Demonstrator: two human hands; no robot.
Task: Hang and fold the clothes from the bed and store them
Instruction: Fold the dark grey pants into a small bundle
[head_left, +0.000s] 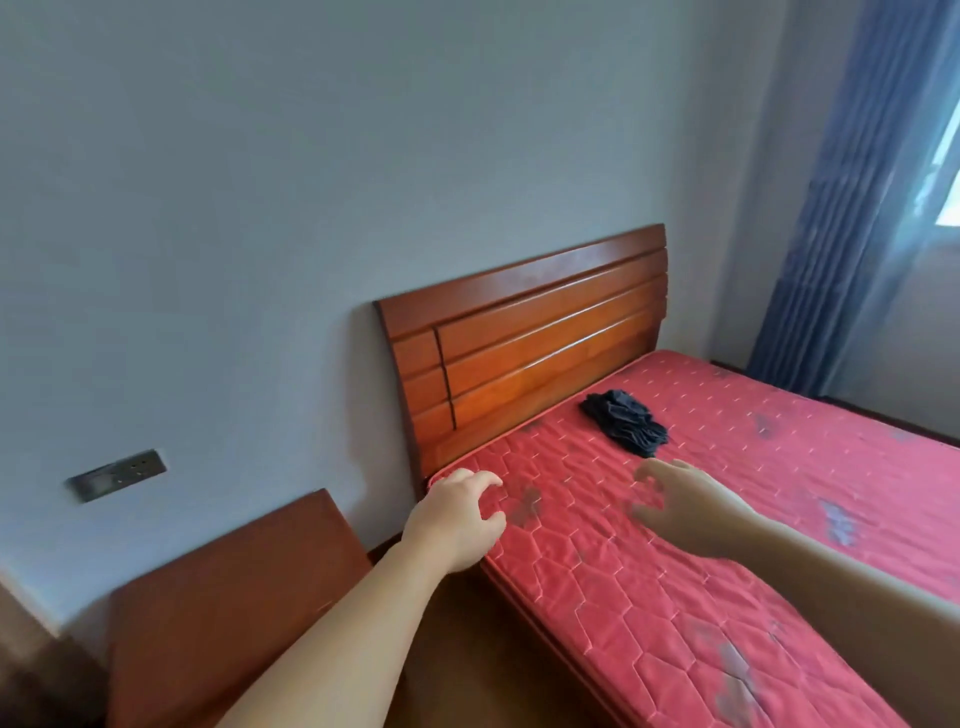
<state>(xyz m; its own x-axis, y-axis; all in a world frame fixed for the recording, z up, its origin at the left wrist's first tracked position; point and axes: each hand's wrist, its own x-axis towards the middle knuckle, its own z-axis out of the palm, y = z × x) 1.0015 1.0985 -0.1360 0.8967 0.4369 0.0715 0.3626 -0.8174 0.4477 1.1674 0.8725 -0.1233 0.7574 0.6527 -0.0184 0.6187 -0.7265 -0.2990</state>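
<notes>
One crumpled dark garment (625, 422) lay near the mattress's (779, 493) head edge, by the headboard (524, 343), while two empty hands, left hand (457, 517) and right hand (685, 506), hovered loosely curled near its corner.

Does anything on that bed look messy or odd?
Yes: a dark garment lies crumpled near the headboard, not folded. The red mattress is bare, with grey blotches.

Bare mattress (675, 597) lies open between hands and dark clothes (625, 422); headboard (530, 353) blocks left, nightstand (228, 613) beside bed.
</notes>
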